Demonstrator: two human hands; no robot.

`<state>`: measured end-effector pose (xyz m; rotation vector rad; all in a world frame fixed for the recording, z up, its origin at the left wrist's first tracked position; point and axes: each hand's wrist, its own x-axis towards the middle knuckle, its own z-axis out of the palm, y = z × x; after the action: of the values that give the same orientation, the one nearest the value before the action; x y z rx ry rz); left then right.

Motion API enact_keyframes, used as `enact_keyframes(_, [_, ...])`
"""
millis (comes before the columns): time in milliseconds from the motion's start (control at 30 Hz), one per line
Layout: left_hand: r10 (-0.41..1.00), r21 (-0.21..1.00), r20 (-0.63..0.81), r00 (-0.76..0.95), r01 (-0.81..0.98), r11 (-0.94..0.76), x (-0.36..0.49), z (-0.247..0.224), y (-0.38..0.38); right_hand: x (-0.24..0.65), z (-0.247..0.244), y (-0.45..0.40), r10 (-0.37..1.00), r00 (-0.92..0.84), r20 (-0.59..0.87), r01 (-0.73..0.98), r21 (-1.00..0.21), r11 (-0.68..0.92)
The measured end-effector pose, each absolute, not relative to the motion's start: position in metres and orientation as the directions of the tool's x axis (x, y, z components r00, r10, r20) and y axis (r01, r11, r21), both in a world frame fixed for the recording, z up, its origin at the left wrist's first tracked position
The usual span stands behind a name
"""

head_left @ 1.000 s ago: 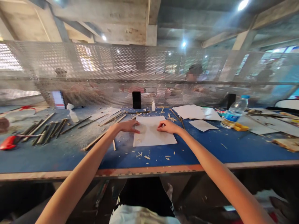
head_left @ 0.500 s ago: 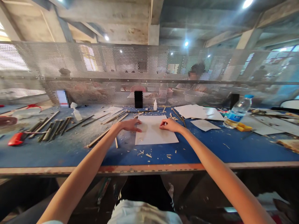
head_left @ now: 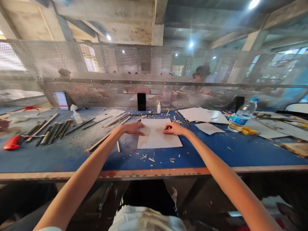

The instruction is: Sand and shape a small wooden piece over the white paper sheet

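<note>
My left hand (head_left: 132,128) lies on the left edge of a white paper sheet (head_left: 158,136), and my right hand (head_left: 174,129) rests on the sheet's upper right part. The fingers of both hands sit lightly on the paper, and no held object shows in either. A long thin wooden stick (head_left: 98,142) lies just left of the sheet, near my left wrist. Pale wood shavings (head_left: 149,159) are scattered below the sheet on the blue worktable (head_left: 60,160).
Several wooden sticks (head_left: 48,131) and a red-handled cutter (head_left: 12,142) lie at the left. Loose paper sheets (head_left: 202,115) and a plastic water bottle (head_left: 243,115) stand at the right. A black phone (head_left: 141,101) leans against a perforated metal screen (head_left: 120,64), with a person (head_left: 201,78) behind it.
The view has shifted slightly as my head moved. Both hands remain on the sheet, with only small shifts in position.
</note>
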<state>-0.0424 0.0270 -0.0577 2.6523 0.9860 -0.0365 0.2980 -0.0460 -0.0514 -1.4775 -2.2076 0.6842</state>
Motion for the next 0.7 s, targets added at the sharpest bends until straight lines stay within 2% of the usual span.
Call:
enact_keyframes(100, [0.625, 0.266, -0.111, 0.772, 0.63, -0.73, -0.043, -0.06, 0.03, 0.297, -0.053, -0.046, 0.944, -0.309, 0.117, 0.747, -0.584, 0.317])
enact_keyframes(267, [0.629, 0.25, -0.104, 0.77, 0.633, -0.733, -0.043, -0.061, 0.03, 0.297, -0.057, -0.044, 0.935, -0.348, 0.059, 0.732, -0.606, 0.311])
enact_keyframes(400, [0.649, 0.26, -0.133, 0.749, 0.658, -0.706, -0.04, -0.055, 0.023, 0.298, -0.057, -0.044, 0.946, -0.304, 0.117, 0.749, -0.584, 0.313])
enact_keyframes(533, [0.661, 0.272, -0.157, 0.734, 0.676, -0.685, -0.039, -0.051, 0.019, 0.3, -0.055, -0.045, 0.934, -0.349, 0.073, 0.748, -0.579, 0.325])
enact_keyframes(700, [0.649, 0.26, -0.151, 0.746, 0.663, -0.702, -0.04, -0.055, 0.025, 0.303, -0.055, -0.044, 0.942, -0.307, 0.135, 0.767, -0.551, 0.329])
